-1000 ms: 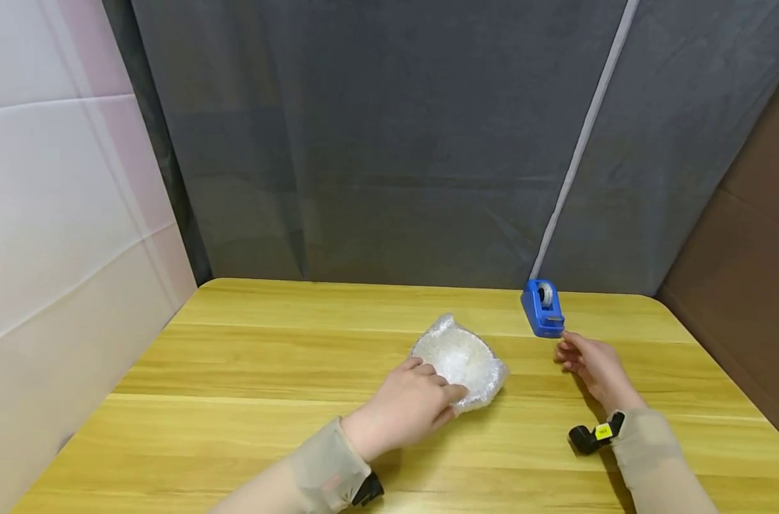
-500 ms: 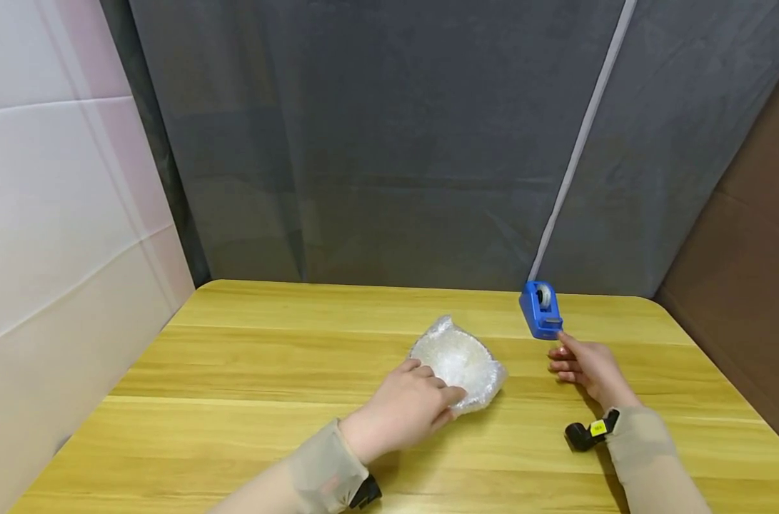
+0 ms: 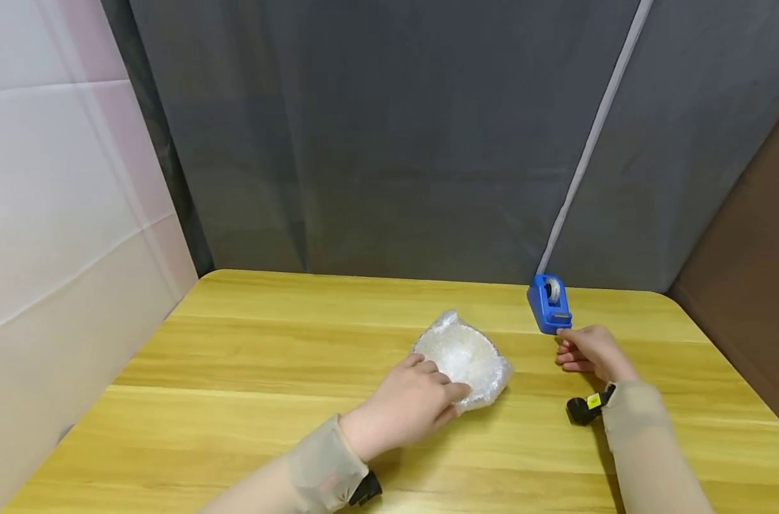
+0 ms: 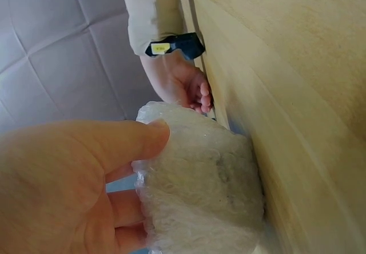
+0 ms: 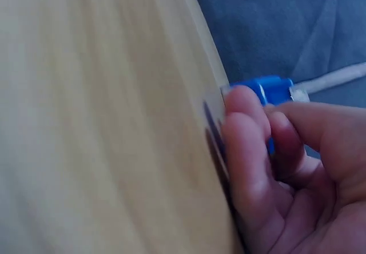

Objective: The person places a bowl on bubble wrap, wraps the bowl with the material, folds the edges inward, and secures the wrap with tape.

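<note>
In the head view, a round bowl shape wrapped in bubble wrap point(image 3: 464, 353) sits on the wooden table. My left hand point(image 3: 407, 401) grips its near side; the left wrist view shows the thumb point(image 4: 150, 139) lying on the wrap and the fingers curled behind. Farther right stands a blue tape dispenser point(image 3: 548, 312) with a roll of clear tape point(image 3: 553, 289). My right hand point(image 3: 591, 348) is at the dispenser's front end, thumb and forefinger pinched together by the cutter edge. Its other fingers point(image 5: 247, 151) are curled, and the tape end is largely hidden behind them.
The yellow wooden table point(image 3: 248, 357) has its back edge against a dark grey cloth wall point(image 3: 389, 143). A pale panel point(image 3: 61, 185) rises at the left, a brown one point(image 3: 749, 285) at the right. A small black camera point(image 3: 582, 410) is strapped to the right wrist.
The head view has shifted slightly. My right hand has turned a little at the dispenser's front, its other fingers drawn in closer. The left hand keeps its grip on the wrapped bowl.
</note>
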`<state>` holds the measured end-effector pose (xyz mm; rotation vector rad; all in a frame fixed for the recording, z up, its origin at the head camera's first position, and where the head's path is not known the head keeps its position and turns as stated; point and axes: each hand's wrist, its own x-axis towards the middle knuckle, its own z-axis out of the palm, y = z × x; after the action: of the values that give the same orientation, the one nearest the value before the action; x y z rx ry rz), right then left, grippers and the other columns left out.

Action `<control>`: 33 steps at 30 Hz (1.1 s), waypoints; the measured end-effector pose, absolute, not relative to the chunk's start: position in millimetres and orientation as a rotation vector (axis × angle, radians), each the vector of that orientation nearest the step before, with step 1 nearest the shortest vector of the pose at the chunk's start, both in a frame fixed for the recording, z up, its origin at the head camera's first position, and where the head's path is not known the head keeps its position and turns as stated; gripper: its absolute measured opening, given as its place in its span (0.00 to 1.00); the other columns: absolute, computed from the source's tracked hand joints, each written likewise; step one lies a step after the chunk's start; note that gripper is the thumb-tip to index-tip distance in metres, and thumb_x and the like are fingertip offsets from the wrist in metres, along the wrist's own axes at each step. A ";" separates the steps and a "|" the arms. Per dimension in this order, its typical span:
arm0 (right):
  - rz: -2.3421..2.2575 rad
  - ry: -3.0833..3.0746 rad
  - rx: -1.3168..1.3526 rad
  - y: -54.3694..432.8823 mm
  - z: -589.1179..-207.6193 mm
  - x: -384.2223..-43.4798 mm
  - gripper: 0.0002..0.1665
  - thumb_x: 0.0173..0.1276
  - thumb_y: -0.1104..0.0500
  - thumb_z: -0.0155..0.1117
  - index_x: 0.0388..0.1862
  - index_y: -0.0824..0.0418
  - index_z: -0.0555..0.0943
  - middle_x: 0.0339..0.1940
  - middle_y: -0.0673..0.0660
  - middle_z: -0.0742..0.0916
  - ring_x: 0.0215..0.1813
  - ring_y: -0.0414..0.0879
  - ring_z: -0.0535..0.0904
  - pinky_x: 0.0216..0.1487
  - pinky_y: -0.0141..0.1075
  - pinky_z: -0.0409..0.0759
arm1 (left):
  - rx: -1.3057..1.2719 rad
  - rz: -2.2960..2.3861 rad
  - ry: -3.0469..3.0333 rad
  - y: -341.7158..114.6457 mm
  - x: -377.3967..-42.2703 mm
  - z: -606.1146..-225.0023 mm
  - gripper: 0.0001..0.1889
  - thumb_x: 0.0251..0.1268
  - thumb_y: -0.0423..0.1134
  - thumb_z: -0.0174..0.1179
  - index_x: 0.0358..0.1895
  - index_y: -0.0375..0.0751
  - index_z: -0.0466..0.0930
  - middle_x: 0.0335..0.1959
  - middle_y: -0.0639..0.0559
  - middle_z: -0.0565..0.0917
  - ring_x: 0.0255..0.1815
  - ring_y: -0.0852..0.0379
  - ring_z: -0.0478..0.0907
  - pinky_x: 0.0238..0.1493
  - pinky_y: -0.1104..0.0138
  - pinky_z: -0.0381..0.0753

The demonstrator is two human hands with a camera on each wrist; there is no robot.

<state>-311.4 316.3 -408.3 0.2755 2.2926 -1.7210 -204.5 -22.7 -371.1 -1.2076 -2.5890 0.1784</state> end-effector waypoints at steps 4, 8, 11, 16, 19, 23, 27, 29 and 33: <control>-1.713 2.268 0.263 317.5 -397.5 -314.8 0.18 0.76 0.55 0.50 0.38 0.72 0.73 0.24 0.54 0.84 0.27 0.43 0.84 0.34 0.35 0.84 | -1.202 0.176 -2.583 -24.8 -202.6 -364.8 0.16 0.68 0.52 0.57 0.57 0.60 0.80 0.44 0.61 0.86 0.46 0.58 0.79 0.59 0.56 0.71; -1.702 2.282 0.241 317.4 -388.4 -318.8 0.16 0.75 0.58 0.50 0.39 0.74 0.73 0.24 0.54 0.85 0.26 0.42 0.84 0.33 0.34 0.84 | -1.182 0.178 -2.586 -24.5 -202.4 -360.3 0.16 0.69 0.52 0.57 0.57 0.60 0.80 0.44 0.61 0.85 0.47 0.58 0.79 0.59 0.56 0.70; -1.686 2.310 0.239 315.6 -392.9 -315.4 0.15 0.73 0.61 0.51 0.39 0.76 0.74 0.23 0.54 0.85 0.25 0.42 0.84 0.32 0.33 0.83 | -1.181 0.189 -2.599 -24.9 -199.5 -361.2 0.16 0.68 0.52 0.57 0.57 0.61 0.80 0.44 0.62 0.85 0.47 0.58 0.79 0.59 0.57 0.70; -1.779 2.227 0.223 316.9 -405.7 -305.4 0.14 0.73 0.59 0.52 0.36 0.72 0.76 0.23 0.53 0.84 0.26 0.41 0.84 0.33 0.33 0.84 | -1.202 0.176 -2.625 -28.0 -194.9 -364.3 0.17 0.68 0.52 0.58 0.58 0.61 0.80 0.45 0.62 0.85 0.47 0.58 0.79 0.60 0.56 0.70; -1.832 2.138 0.179 318.8 -404.3 -305.2 0.15 0.75 0.56 0.53 0.32 0.66 0.76 0.24 0.52 0.83 0.27 0.41 0.84 0.34 0.34 0.84 | -1.202 0.147 -2.652 -30.9 -194.1 -363.0 0.17 0.68 0.51 0.58 0.58 0.60 0.80 0.46 0.61 0.85 0.49 0.58 0.79 0.61 0.55 0.70; -1.737 2.165 0.110 316.6 -396.1 -305.7 0.17 0.75 0.52 0.54 0.29 0.62 0.76 0.25 0.51 0.82 0.26 0.40 0.81 0.34 0.34 0.83 | -1.193 0.131 -2.679 -33.5 -194.0 -361.4 0.17 0.69 0.51 0.57 0.59 0.60 0.79 0.47 0.61 0.85 0.50 0.58 0.79 0.62 0.55 0.68; -1.614 2.258 0.012 310.5 -380.3 -303.3 0.19 0.73 0.48 0.56 0.28 0.60 0.75 0.25 0.52 0.80 0.24 0.39 0.76 0.28 0.31 0.80 | -1.190 0.140 -2.687 -32.8 -194.4 -361.8 0.18 0.69 0.52 0.56 0.60 0.61 0.79 0.48 0.62 0.85 0.51 0.58 0.79 0.63 0.55 0.68; -1.582 2.307 -0.066 304.4 -370.5 -301.1 0.19 0.73 0.48 0.57 0.27 0.59 0.74 0.25 0.52 0.79 0.23 0.38 0.73 0.27 0.30 0.76 | -1.187 0.143 -2.692 -31.8 -194.7 -362.4 0.18 0.69 0.52 0.56 0.60 0.61 0.78 0.48 0.62 0.85 0.51 0.58 0.79 0.63 0.55 0.68; -1.523 2.421 -0.245 285.8 -349.7 -291.7 0.19 0.72 0.50 0.58 0.24 0.59 0.74 0.22 0.51 0.75 0.23 0.40 0.68 0.29 0.32 0.69 | -1.191 0.150 -2.698 -29.0 -196.6 -364.7 0.18 0.69 0.53 0.56 0.61 0.62 0.78 0.49 0.62 0.84 0.52 0.58 0.78 0.64 0.54 0.67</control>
<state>-291.7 285.8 -349.7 -0.2455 2.4208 -1.5234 -196.6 -29.0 -364.7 -1.1914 -2.6981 0.1500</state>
